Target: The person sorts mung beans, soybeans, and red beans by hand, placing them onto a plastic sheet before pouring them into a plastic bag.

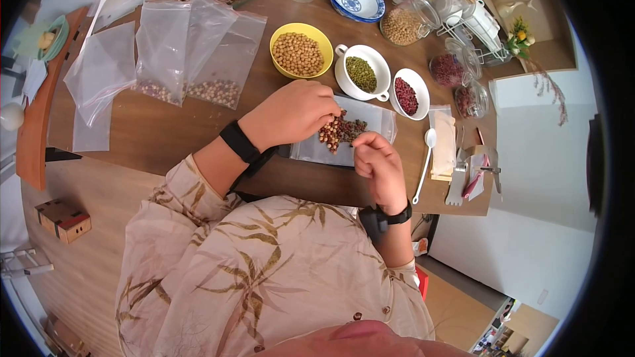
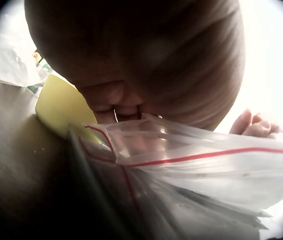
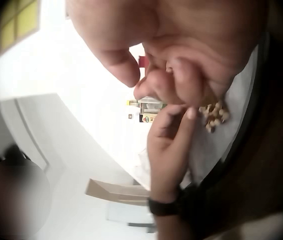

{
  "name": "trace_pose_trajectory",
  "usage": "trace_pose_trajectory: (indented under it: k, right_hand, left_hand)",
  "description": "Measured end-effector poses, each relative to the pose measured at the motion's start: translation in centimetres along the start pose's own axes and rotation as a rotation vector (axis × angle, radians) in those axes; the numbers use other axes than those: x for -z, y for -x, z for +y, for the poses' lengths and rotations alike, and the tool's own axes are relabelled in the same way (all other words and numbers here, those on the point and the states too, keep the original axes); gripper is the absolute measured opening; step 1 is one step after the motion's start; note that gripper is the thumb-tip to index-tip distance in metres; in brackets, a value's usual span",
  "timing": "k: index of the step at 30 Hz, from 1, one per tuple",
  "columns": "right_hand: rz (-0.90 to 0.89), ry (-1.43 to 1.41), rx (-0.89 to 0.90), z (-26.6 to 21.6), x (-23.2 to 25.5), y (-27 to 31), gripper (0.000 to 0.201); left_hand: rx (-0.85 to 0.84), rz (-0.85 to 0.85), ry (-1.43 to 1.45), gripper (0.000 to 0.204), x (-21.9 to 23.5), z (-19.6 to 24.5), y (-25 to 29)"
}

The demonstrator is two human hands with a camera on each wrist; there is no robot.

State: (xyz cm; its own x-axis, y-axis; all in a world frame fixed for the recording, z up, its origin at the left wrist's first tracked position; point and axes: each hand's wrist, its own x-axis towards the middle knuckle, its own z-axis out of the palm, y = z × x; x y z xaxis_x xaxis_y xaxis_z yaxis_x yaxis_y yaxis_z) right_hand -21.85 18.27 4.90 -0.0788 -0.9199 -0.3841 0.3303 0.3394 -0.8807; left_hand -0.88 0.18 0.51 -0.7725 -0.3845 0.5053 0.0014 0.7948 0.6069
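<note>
A loose pile of mixed beans [image 1: 338, 131], tan, dark red and green, lies on a flat clear zip bag [image 1: 316, 152] at the table's near edge. My left hand [image 1: 294, 114] bends over the pile from the left, fingertips right at the beans; I cannot tell whether they pinch any. At the pile's right side is my right hand [image 1: 380, 164], its fingers curled inward. In the right wrist view those curled fingers [image 3: 185, 82] have a small pale bean tucked among them. A red-striped bag mouth [image 2: 196, 157] shows close under the left hand in its wrist view.
Beyond the pile stand a yellow bowl [image 1: 324, 43] of tan beans, a white two-handled bowl [image 1: 382, 69] of mung beans and a white dish [image 1: 422, 104] of red beans. Zip bags [image 1: 162, 39] lie left; a white spoon [image 1: 423, 168] and glass jars [image 1: 423, 10] are right.
</note>
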Motion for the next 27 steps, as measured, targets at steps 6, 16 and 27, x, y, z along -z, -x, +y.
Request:
trace_pose_trajectory:
  k: [6,16,27]
  right_hand:
    - [0.216,0.893,0.313,1.9,-1.9,-1.1,0.015]
    - [0.247,1.063,0.433,1.7,-2.7,-1.9,0.011]
    - [0.232,0.928,0.356,2.2,-1.2,-1.4,0.011]
  left_hand:
    - [-0.011,0.002,-0.002,0.011,-0.3,-0.3,0.0]
    - [-0.011,0.023,-0.008,0.008,-0.4,-0.2,0.0]
    - [-0.016,0.008,-0.023,0.009,-0.3,-0.1,0.0]
